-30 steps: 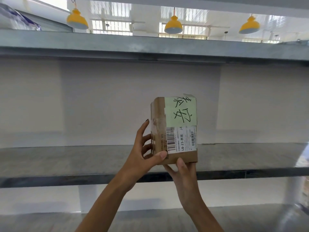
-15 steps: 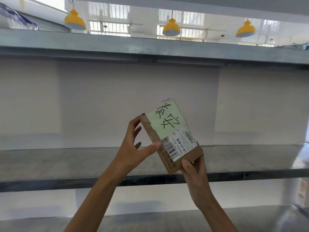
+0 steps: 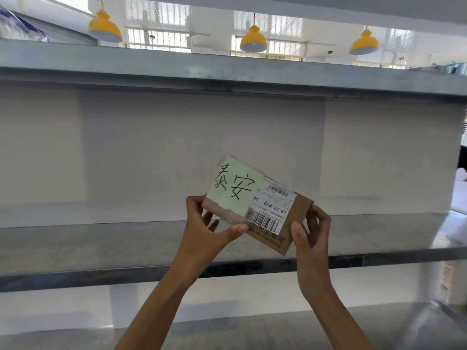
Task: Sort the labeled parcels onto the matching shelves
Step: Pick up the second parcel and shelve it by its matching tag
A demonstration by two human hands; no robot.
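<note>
Head view: your left hand [image 3: 207, 232] and right hand [image 3: 312, 232] both grip the tilted cardboard parcel [image 3: 257, 205] before the middle shelf [image 3: 101, 245].

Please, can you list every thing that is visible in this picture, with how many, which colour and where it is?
brown cardboard parcel: one, brown, held tilted in front of the middle shelf
pale green handwritten paper label: one, green with black writing, on the parcel's left part
white printed barcode label: one, white, on the parcel beside the green label
grey metal shelves: three levels seen, grey, across the whole view
yellow hanging lamps: three, yellow, at the ceiling behind the top shelf
hands: two, left hand and right hand, holding the parcel's two ends
</note>
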